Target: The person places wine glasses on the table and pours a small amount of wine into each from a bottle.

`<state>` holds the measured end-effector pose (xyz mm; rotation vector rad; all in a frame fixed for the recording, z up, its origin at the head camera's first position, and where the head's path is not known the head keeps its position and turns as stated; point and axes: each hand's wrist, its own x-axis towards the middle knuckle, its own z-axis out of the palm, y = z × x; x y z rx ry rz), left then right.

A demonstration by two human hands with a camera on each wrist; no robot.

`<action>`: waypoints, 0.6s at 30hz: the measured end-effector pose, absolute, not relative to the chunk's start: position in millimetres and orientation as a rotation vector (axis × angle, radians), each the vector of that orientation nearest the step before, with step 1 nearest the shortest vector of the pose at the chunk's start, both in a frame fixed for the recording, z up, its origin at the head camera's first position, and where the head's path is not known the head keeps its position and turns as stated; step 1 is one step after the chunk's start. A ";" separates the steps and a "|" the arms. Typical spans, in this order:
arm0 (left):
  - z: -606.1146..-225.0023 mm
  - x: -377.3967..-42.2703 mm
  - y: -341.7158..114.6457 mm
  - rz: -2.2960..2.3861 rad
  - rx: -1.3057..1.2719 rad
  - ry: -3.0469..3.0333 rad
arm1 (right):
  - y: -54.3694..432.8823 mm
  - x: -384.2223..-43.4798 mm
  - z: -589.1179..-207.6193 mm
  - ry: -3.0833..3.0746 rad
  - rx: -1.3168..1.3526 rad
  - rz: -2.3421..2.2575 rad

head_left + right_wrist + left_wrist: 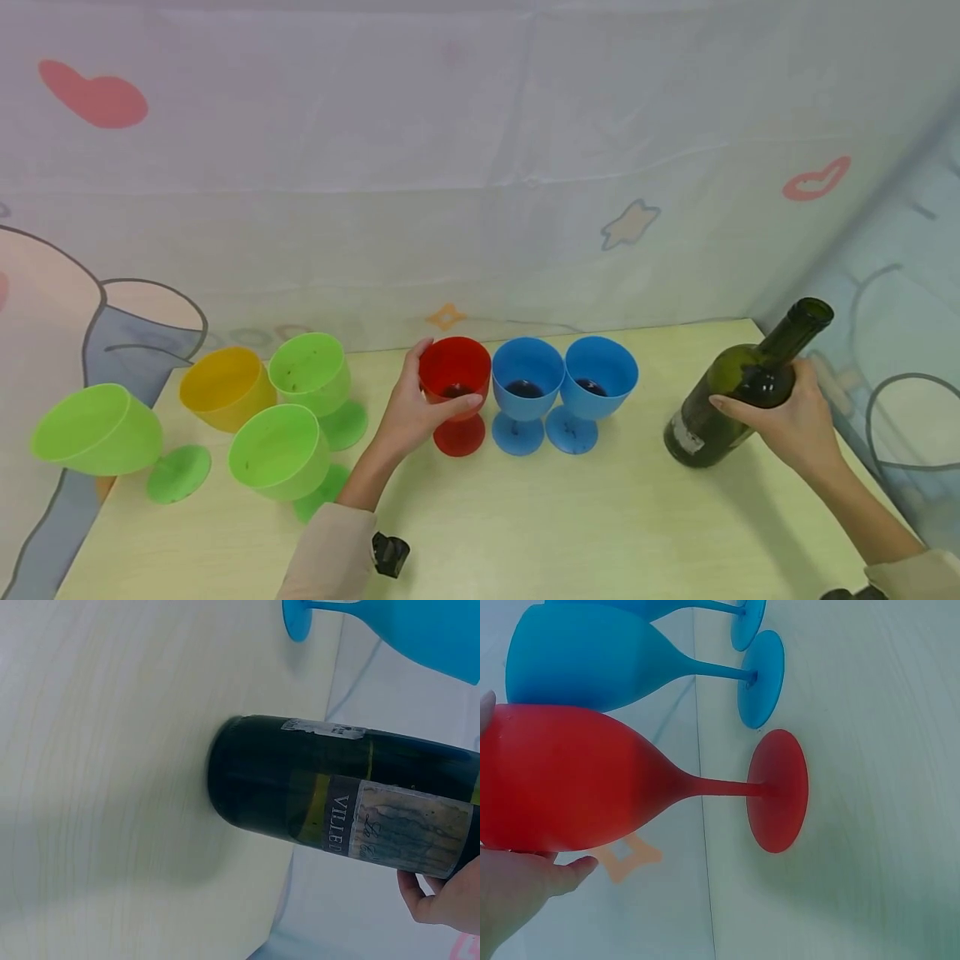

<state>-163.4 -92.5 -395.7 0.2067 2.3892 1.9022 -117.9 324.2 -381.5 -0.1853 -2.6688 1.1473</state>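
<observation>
My left hand (427, 404) grips the bowl of a red goblet (459, 437), its thumb across the near side. The goblet's foot stands upright on the table, and a little dark liquid shows inside. Just to its right stand two blue goblets (519, 404) (603, 379), each with dark liquid at the bottom. At the right, my right hand (798, 425) holds a dark green wine bottle (701, 417) around its upper body. The bottle's base is at the tabletop; in the right wrist view its worn label (409, 829) faces the camera. Some fingers are hidden behind the bottle and goblet.
On the left of the pale wooden table (540, 533) stand three green goblets (97, 429) (277, 454) (311, 375) and a yellow goblet (225, 387). A patterned cloth (450, 125) hangs along the table's back edge, with another at the right side.
</observation>
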 end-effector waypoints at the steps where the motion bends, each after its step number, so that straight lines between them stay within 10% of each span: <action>1: -395.6 -163.3 -92.6 1.899 0.205 2.391 | 324.5 -118.0 -381.4 -2.671 -0.190 1.152; 18: -396.3 -163.2 -93.5 1.876 0.208 2.410 | 330.9 -121.1 -384.1 -2.665 -0.196 1.147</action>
